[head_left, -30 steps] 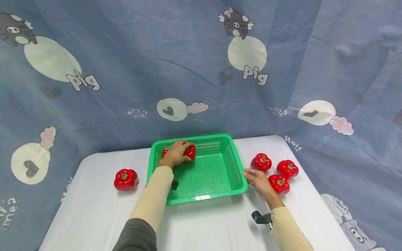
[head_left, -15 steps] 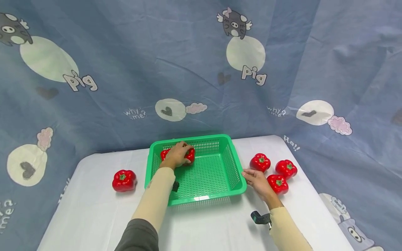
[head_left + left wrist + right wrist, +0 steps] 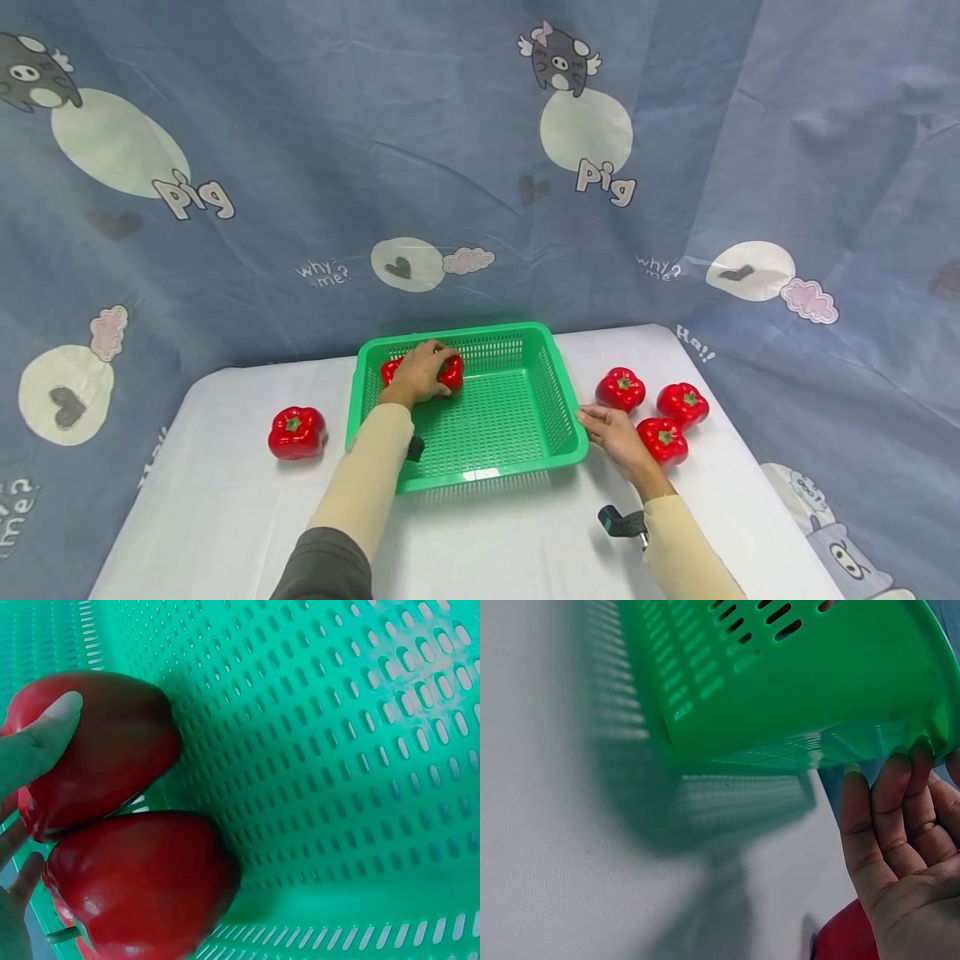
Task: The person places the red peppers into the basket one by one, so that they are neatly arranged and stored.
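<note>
A green plastic basket (image 3: 495, 479) with slotted walls stands at the back middle of the table. In its back left corner, my left hand (image 3: 422, 371) grips a red bell pepper (image 3: 453, 377), its thumb on one side and fingers on the other. A second red bell pepper (image 3: 390, 369) lies close beside it, partly hidden by the hand. The left wrist view shows the thumb on the held pepper (image 3: 112, 750), with the other pepper (image 3: 150, 885) right against it. My right hand (image 3: 617, 437) pinches the basket's right rim, fingertips (image 3: 851, 771) under its edge.
Three red bell peppers stand on the table right of the basket: a back one (image 3: 621, 389), a far right one (image 3: 683, 405) and a near one (image 3: 663, 442) close to my right hand. Another bell pepper (image 3: 297, 433) stands to the left. A blue cloth (image 3: 465, 167) hangs behind.
My left hand and the pepper in it have shifted slightly toward me within the basket. The right hand stays at the rim. The view has moved a little.
</note>
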Available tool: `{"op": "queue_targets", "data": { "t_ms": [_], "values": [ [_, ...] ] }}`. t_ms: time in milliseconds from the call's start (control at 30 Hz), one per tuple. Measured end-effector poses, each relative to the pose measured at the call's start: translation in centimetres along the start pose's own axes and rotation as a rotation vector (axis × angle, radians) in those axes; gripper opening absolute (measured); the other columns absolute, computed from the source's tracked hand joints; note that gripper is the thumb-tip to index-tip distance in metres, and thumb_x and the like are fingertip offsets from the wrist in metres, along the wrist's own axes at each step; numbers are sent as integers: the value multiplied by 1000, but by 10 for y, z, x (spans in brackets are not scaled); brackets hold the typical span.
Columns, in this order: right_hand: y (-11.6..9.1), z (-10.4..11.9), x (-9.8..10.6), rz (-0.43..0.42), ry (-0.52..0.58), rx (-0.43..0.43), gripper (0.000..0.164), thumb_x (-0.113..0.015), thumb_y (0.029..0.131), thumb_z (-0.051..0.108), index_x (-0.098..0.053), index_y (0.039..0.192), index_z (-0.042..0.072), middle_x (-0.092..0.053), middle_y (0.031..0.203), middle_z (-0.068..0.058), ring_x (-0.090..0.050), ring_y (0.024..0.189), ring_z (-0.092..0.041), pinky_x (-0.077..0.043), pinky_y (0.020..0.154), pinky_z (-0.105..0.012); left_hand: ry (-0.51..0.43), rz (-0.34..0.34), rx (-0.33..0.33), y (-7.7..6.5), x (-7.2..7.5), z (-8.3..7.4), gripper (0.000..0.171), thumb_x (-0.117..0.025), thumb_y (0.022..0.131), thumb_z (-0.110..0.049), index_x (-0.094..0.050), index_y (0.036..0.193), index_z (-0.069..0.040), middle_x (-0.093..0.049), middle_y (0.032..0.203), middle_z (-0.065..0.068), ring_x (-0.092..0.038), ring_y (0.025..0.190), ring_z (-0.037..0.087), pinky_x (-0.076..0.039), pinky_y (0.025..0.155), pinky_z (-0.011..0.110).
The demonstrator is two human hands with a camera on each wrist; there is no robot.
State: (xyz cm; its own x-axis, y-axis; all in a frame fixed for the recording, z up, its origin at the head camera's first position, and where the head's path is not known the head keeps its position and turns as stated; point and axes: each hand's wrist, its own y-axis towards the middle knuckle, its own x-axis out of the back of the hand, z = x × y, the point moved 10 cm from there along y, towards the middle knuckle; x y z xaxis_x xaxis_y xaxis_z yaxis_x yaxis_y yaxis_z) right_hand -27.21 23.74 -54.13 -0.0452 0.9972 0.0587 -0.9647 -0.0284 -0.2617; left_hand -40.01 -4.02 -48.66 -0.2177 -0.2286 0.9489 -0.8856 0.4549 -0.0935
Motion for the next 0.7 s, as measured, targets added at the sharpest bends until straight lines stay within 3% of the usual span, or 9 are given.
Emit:
{"op": "queue_targets", "data": {
  "t_ms": [200, 467, 700],
  "values": [
    [-1, 1, -4, 9, 12, 17, 41, -55, 99, 15, -52, 129, -11, -62, 120, -25, -66, 98, -23, -53, 84, -24, -35, -15, -22, -9, 10, 2, 71, -83, 77, -23, -49, 140, -18, -43, 138, 13, -35, 132, 35, -31, 108, 54],
    [-2, 6, -5, 18, 7, 32, 41, -55, 99, 15, -51, 130, -12, -62, 120, -24, -66, 96, -20, -53, 84, -24, -127, -69, -43, -30, 48, 19, 69, -82, 78, -24, -50, 138, -12, -43, 138, 19, -37, 129, 40, -32, 106, 58],
    [-3, 5, -3, 18, -15, 22, 43, -55, 99, 17, -51, 131, -11, -61, 122, -23, -66, 99, -21, -53, 85, -24, -247, -62, -39, -55, 66, 33, 69, -80, 80, -23, -47, 141, -12, -42, 141, 18, -31, 134, 42, -29, 106, 62]
  ]
}}
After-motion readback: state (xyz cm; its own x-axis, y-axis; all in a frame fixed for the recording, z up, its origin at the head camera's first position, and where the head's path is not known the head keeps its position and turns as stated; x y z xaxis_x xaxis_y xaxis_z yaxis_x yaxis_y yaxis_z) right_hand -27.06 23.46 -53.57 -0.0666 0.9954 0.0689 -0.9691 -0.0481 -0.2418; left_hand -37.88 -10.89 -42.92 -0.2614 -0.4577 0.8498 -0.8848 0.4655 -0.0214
